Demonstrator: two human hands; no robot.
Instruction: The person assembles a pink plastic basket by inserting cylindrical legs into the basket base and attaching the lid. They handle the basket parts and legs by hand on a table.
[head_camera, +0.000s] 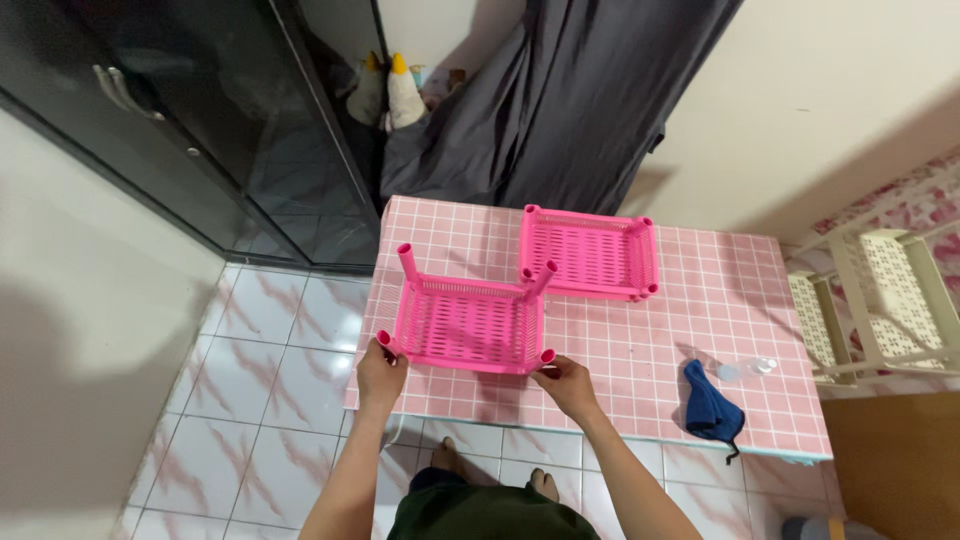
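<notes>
Pink-tiled table (660, 340): I see my left hand (381, 375) and right hand (566, 383) clamped on the near shelf tray (470, 325); its loose-looking posts could topple if it tilts.

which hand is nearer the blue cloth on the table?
Right. The right hand grips the near right corner of the pink basket, just left of the blue cloth. The left hand is at the basket's near left corner, farther away.
</notes>
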